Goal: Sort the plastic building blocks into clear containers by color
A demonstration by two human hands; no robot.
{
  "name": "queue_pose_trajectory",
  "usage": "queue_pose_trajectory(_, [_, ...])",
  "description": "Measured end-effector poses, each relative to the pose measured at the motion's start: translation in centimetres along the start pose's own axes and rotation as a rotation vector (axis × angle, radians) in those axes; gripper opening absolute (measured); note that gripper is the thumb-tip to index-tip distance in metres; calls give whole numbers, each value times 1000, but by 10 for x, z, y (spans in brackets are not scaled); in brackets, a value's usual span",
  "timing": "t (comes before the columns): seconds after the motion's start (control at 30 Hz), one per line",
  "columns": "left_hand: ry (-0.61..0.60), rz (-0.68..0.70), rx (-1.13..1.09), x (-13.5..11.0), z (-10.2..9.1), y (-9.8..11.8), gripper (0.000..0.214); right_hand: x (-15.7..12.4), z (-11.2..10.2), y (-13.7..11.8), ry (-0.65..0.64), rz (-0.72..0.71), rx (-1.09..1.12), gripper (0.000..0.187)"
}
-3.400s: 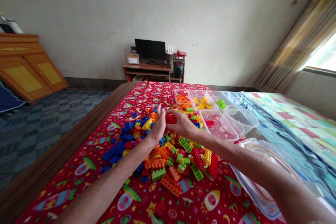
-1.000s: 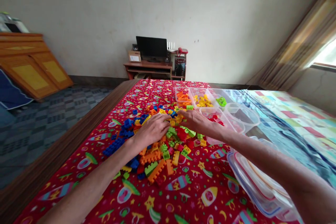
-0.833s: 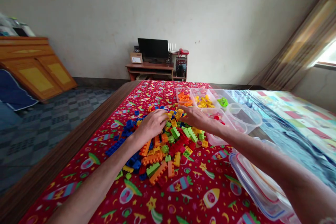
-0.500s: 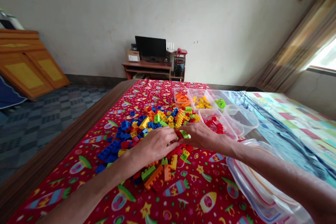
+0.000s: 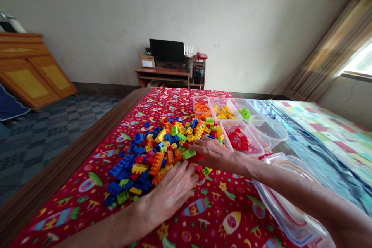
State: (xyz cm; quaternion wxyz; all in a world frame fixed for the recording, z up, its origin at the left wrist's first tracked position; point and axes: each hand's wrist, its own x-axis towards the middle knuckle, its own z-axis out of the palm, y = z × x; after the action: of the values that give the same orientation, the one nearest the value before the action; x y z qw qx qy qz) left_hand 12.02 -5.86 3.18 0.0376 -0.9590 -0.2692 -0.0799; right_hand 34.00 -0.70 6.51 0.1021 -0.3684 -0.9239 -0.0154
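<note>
A mixed heap of plastic toy building bricks in blue, yellow, orange, green and red lies on the tablecloth. My left hand rests palm down on the heap's near edge, its fingers stretched forward and slightly bent over the bricks. Just beyond it, my right hand reaches in from the right with fingers extended. Its fingertips are at a light green brick, and red bricks show beneath its palm. What lies under both palms is partly hidden.
Right of the heap, a clear divided tray holds orange bricks, yellow bricks, green pieces and red bricks in separate compartments. Stacked clear lids lie nearer, under my right forearm. A monitor stands beyond the table.
My left hand has moved toward me, baring orange and yellow bricks in the middle of the heap. My right hand has shifted slightly left and lies over the bricks.
</note>
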Motion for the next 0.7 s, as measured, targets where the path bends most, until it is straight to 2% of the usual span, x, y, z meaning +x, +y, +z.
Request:
queue_pose_trajectory(0.17, [-27,-10,-179,21,-6,-19,25,0,3,11,14,90,-8,41])
queue_pose_trajectory(0.3, [-40,-158,-282,35,-17,-35,17,-5,12,16,31,85,-62,52])
queue_pose_trajectory(0.43, [113,-219,-332,40,-22,-50,15,-2,9,15,40,163,1,63])
queue_pose_trajectory(0.57, [279,-224,-346,42,-21,-61,24,10,-3,13,4,284,121,71])
queue_pose_trajectory(0.7, [300,-286,-347,42,-20,-62,43,19,-13,12,-29,431,181,59])
